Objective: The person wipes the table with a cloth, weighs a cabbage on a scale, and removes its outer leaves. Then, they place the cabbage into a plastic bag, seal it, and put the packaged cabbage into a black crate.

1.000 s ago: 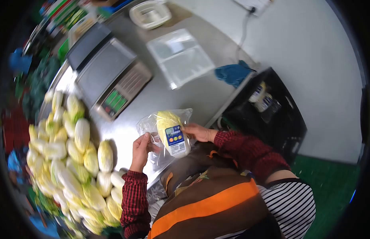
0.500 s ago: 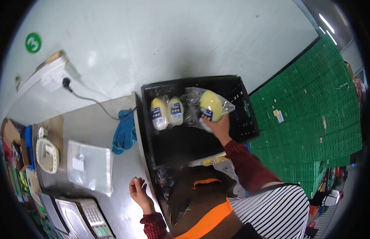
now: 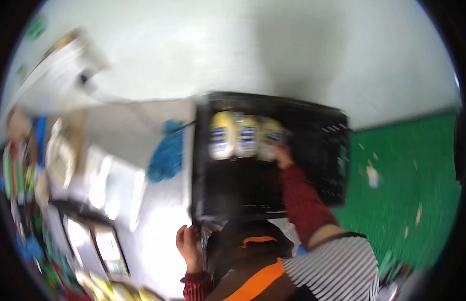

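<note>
Three bagged oval pieces of produce stand side by side in a black crate (image 3: 243, 193), yellow at the top, whitish below, with blue labels. They are the left bagged produce (image 3: 222, 136), the middle bagged produce (image 3: 246, 138) and the right bagged produce (image 3: 269, 134). At the lower right side of the last one, my right hand (image 3: 281, 153) has its fingers closed on it; motion blurs them. My left hand (image 3: 189, 246) hangs by the crate's near left corner, over the metal counter's edge, fingers loosely bent and apart, holding nothing.
On the metal counter (image 3: 165, 200) left of the crate lie a blue cloth or glove (image 3: 167, 155) and a stack of clear bags (image 3: 115, 185). A white basket (image 3: 61, 155) and a scale (image 3: 95, 246) are further left. Green crates (image 3: 398, 185) rise on the right.
My right hand has moved the bagged produce left and set it beside the other two. My left hand has shifted slightly right. The camera view has turned and moved, blurring the frame.
</note>
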A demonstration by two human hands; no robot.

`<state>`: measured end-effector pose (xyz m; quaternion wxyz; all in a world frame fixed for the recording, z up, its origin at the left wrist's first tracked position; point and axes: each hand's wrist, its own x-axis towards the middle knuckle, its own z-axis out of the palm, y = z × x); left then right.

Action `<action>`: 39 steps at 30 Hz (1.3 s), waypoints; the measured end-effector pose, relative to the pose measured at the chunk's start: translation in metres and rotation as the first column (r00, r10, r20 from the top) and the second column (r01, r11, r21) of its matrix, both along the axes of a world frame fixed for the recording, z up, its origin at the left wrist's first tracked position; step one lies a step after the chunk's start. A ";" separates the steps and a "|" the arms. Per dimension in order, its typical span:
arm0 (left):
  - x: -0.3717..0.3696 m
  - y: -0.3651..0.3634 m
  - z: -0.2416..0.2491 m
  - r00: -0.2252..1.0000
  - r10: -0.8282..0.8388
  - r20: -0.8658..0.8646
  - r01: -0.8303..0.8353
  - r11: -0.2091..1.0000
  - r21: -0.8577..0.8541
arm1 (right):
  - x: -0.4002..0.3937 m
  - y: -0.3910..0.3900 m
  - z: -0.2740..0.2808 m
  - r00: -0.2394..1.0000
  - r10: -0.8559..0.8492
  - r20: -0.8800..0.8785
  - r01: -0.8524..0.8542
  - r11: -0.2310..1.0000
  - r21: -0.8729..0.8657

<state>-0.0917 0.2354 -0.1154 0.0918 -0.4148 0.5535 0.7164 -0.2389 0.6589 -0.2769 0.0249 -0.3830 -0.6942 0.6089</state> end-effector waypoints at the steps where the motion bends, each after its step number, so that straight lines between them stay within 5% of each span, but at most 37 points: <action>1: 0.004 -0.002 -0.002 1.000 -0.008 0.002 0.008 1.000 0.001 | 0.002 0.007 0.002 0.984 -0.065 0.165 0.023 0.969 0.244; 2: 0.008 -0.004 -0.003 1.000 -0.008 -0.016 0.007 1.000 -0.009 | 0.006 0.002 0.017 0.993 -0.102 -0.051 0.102 0.995 -0.011; 3: 0.003 -0.001 0.024 1.000 -0.019 -0.021 0.020 0.999 0.029 | 0.014 0.001 0.023 0.983 -0.169 0.068 0.164 0.984 0.070; 4: 0.028 -0.007 -0.016 0.978 -0.129 -0.165 0.082 0.960 -0.268 | 0.017 0.001 0.024 1.000 -0.003 0.010 -0.003 0.827 0.563; 5: 0.026 -0.013 -0.006 0.993 -0.004 -0.116 -0.008 0.995 -0.104 | 0.020 0.014 0.000 0.963 0.181 -0.198 0.033 0.653 0.757; 6: 0.028 -0.019 0.008 0.994 0.073 -0.081 -0.076 0.997 -0.030 | 0.021 0.020 -0.011 0.985 0.092 -0.148 0.087 0.477 0.874; 10: 0.071 -0.074 0.004 0.946 0.274 -0.172 -0.289 0.955 -0.068 | -0.016 -0.014 0.015 0.926 0.220 -0.306 0.088 0.665 0.742; 14: 0.151 -0.171 -0.028 0.854 0.483 -0.191 -0.520 0.805 -0.286 | -0.031 -0.141 0.130 0.865 0.449 -0.225 -0.218 0.739 0.638; 15: 0.176 -0.203 -0.040 0.815 0.524 -0.245 -0.578 0.717 -0.389 | -0.031 -0.173 0.149 0.847 0.505 -0.165 -0.333 0.747 0.576; 17: 0.221 -0.274 -0.057 0.833 0.504 -0.225 -0.421 0.315 -0.851 | -0.044 -0.216 0.126 0.743 0.516 -0.426 -0.401 0.853 0.335; 19: 0.247 -0.341 -0.019 0.838 0.540 -0.079 -0.139 0.071 -0.988 | -0.038 -0.270 0.123 0.716 0.637 -0.285 -0.551 0.767 0.329; 20: 0.258 -0.370 -0.006 0.843 0.529 -0.095 -0.051 -0.096 -0.994 | -0.024 -0.306 0.123 0.677 0.640 -0.362 -0.590 0.767 0.252; 23: 0.286 -0.452 0.018 0.797 0.582 0.161 0.210 -0.016 -0.978 | 0.031 -0.405 0.138 0.588 0.697 -0.411 -0.723 0.680 0.118; 25: 0.302 -0.491 0.022 0.759 0.508 0.408 0.420 0.098 -0.902 | 0.062 -0.436 0.133 0.461 0.827 -0.321 -0.862 0.504 0.061; 29: 0.312 -0.528 0.023 0.659 0.392 0.642 0.560 0.313 -0.767 | 0.121 -0.479 0.145 0.178 0.969 -0.171 -0.981 0.189 0.050; 32: 0.345 -0.559 0.000 0.848 0.403 0.343 0.093 0.525 -0.846 | 0.135 -0.476 0.132 0.074 0.992 -0.104 -0.997 0.071 -0.032; 33: 0.347 -0.556 -0.003 0.851 0.394 0.348 0.096 0.536 -0.839 | 0.138 -0.472 0.127 0.079 0.993 -0.091 -0.997 0.077 -0.031; 34: 0.349 -0.550 0.003 0.885 0.462 0.050 -0.373 0.770 -0.518 | 0.139 -0.470 0.122 0.067 0.997 -0.048 -0.998 0.067 -0.005; 35: 0.351 -0.546 0.011 0.759 0.625 -0.183 -0.630 0.775 0.037 | 0.138 -0.471 0.116 0.057 0.998 -0.012 -0.998 0.057 0.023; 39: 0.272 -0.509 0.057 0.556 0.651 -0.517 -0.725 0.684 0.082 | 0.135 -0.482 0.106 0.100 0.995 -0.006 -0.994 0.100 -0.037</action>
